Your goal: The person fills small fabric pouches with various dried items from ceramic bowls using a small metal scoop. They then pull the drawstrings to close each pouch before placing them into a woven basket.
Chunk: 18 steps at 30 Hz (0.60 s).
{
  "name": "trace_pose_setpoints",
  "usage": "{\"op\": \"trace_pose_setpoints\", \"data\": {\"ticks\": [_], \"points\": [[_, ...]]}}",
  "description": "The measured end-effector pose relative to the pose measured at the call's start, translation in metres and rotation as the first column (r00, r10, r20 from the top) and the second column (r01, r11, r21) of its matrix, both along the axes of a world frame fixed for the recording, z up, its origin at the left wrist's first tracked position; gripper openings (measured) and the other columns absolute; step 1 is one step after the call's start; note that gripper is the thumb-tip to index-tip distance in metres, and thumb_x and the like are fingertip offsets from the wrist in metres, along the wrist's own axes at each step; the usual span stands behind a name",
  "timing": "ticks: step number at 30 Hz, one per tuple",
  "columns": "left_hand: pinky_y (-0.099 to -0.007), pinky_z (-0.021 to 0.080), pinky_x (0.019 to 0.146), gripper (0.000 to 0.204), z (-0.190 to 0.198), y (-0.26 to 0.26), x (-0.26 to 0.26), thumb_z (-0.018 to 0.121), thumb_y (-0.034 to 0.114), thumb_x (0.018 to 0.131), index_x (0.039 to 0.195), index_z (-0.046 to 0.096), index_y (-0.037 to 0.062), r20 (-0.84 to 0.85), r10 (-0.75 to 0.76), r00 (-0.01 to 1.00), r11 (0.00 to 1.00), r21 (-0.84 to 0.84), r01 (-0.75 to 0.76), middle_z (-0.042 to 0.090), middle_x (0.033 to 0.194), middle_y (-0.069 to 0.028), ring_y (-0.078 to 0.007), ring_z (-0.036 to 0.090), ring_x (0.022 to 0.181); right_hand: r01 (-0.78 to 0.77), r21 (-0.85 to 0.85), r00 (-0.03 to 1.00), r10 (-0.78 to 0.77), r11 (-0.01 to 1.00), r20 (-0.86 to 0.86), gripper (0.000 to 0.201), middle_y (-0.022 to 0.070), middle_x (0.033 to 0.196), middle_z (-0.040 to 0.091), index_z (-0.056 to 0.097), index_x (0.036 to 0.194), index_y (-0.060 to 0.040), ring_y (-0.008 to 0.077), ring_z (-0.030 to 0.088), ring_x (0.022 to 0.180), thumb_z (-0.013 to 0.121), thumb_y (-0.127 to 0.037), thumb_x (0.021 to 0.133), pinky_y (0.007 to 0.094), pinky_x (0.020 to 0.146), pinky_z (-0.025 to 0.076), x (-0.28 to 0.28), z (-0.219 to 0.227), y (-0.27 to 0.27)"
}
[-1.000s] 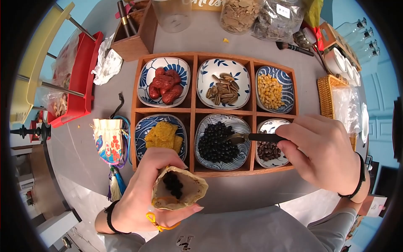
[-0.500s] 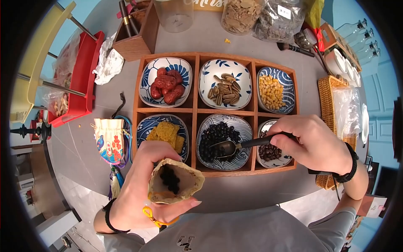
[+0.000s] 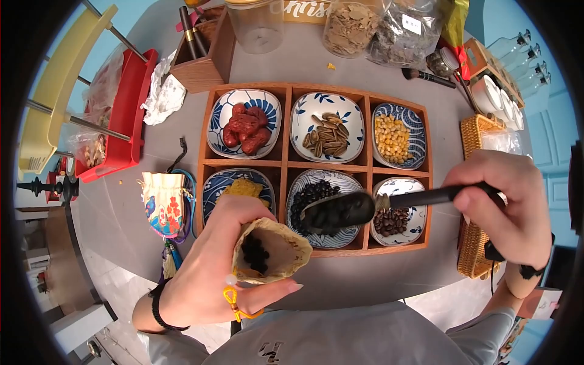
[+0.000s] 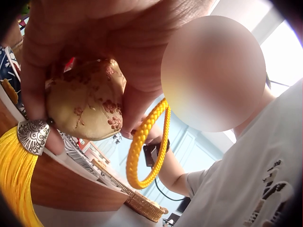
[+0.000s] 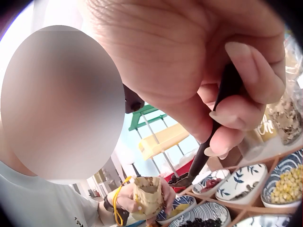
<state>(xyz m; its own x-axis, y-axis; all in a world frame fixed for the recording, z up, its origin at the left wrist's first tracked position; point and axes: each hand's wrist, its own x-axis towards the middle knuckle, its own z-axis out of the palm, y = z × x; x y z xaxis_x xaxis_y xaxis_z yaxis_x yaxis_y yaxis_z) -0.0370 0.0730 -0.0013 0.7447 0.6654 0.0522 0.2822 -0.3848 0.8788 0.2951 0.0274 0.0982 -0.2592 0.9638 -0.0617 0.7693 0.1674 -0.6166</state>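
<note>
My left hand [image 3: 201, 267] grips a cream fabric pouch [image 3: 283, 243], its mouth open and facing up with some black beans at the bottom. In the left wrist view, the pouch shows reddish flower patterns, a yellow cord [image 4: 137, 156] and a yellow tassel [image 4: 16, 161]. My right hand [image 3: 505, 201] pinches the black handle of a small scoop [image 3: 365, 210] loaded with black beans. The scoop is raised over the patterned bowl [image 3: 347, 236] of black beans [image 3: 307, 198], to the right of the pouch.
A wooden divided tray [image 3: 325, 165] holds bowls of red dates [image 3: 246, 128], striped seeds [image 3: 328, 137], corn kernels [image 3: 392, 139], yellow pieces [image 3: 244, 190] and coffee beans [image 3: 390, 222]. An embroidered pouch [image 3: 164, 204] lies left of it; a wicker basket [image 3: 474, 249] stands right.
The scoop has come up out of the black beans, now carrying a load, and my right hand has moved right and risen. My left hand keeps holding the pouch, shifted slightly right.
</note>
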Motion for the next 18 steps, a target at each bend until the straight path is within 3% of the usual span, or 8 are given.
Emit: {"op": "trace_pose_setpoints", "data": {"ticks": [4, 8, 11, 13, 18], "points": [[-0.0371, 0.047, 0.091, 0.074, 0.002, 0.0, 0.006, 0.093, 0.013, 0.072, 0.128, 0.046, 0.0019, 0.035, -0.017, 0.999, 0.999, -0.042, 0.018, 0.053, 0.117, -0.0153, -0.0288, 0.057, 0.103, -0.229, 0.231, 0.962, 0.183, 0.945, 0.204, 0.024, 0.0064, 0.076, 0.066, 0.072, 0.094, 0.0012, 0.0204, 0.061, 0.06, 0.079, -0.015, 0.078, 0.0323, 0.053, 0.044, -0.03, 0.006, -0.003], [-0.0367, 0.047, 0.091, 0.073, -0.003, -0.002, 0.006, 0.093, 0.012, 0.073, 0.129, 0.046, 0.0024, 0.091, 0.002, 0.996, 0.994, -0.113, 0.008, 0.054, 0.116, -0.0139, -0.0272, 0.058, 0.102, -0.256, 0.419, 0.922, 0.09, 0.871, 0.376, 0.035, 0.0072, 0.076, 0.067, 0.072, 0.092, -0.0007, 0.0213, 0.061, 0.06, 0.085, -0.02, 0.065, 0.0342, 0.051, 0.043, -0.063, 0.01, -0.028], [-0.0366, 0.047, 0.091, 0.073, -0.005, 0.0, 0.002, 0.093, 0.011, 0.072, 0.128, 0.047, 0.0025, 0.104, 0.01, 0.994, 0.996, -0.088, -0.001, 0.054, 0.116, -0.014, -0.027, 0.058, 0.101, -0.297, 0.439, 0.92, 0.132, 0.848, 0.368, 0.035, 0.0126, 0.077, 0.068, 0.071, 0.097, 0.0042, 0.0222, 0.06, 0.059, 0.082, -0.009, 0.067, 0.0337, 0.051, 0.043, -0.048, 0.016, -0.027], [-0.0368, 0.048, 0.091, 0.074, -0.005, 0.001, -0.002, 0.093, 0.011, 0.071, 0.128, 0.047, 0.0023, 0.103, 0.015, 0.995, 0.997, -0.08, -0.006, 0.054, 0.116, -0.0144, -0.0272, 0.058, 0.102, -0.239, 0.447, 0.943, 0.096, 0.862, 0.319, 0.031, 0.0151, 0.078, 0.068, 0.069, 0.099, 0.0073, 0.0227, 0.06, 0.059, 0.077, -0.001, 0.071, 0.0339, 0.052, 0.044, -0.039, 0.013, -0.024], [-0.0381, 0.048, 0.091, 0.074, -0.005, -0.002, -0.006, 0.094, 0.012, 0.07, 0.127, 0.049, 0.0014, 0.086, 0.021, 0.996, 0.998, -0.06, -0.016, 0.054, 0.116, -0.0159, -0.0287, 0.058, 0.102, -0.169, 0.39, 0.949, 0.042, 0.905, 0.313, 0.022, 0.0135, 0.084, 0.065, 0.068, 0.103, 0.0036, 0.0257, 0.061, 0.064, 0.073, 0.003, 0.082, 0.0338, 0.054, 0.045, -0.022, -0.032, -0.007]]}}
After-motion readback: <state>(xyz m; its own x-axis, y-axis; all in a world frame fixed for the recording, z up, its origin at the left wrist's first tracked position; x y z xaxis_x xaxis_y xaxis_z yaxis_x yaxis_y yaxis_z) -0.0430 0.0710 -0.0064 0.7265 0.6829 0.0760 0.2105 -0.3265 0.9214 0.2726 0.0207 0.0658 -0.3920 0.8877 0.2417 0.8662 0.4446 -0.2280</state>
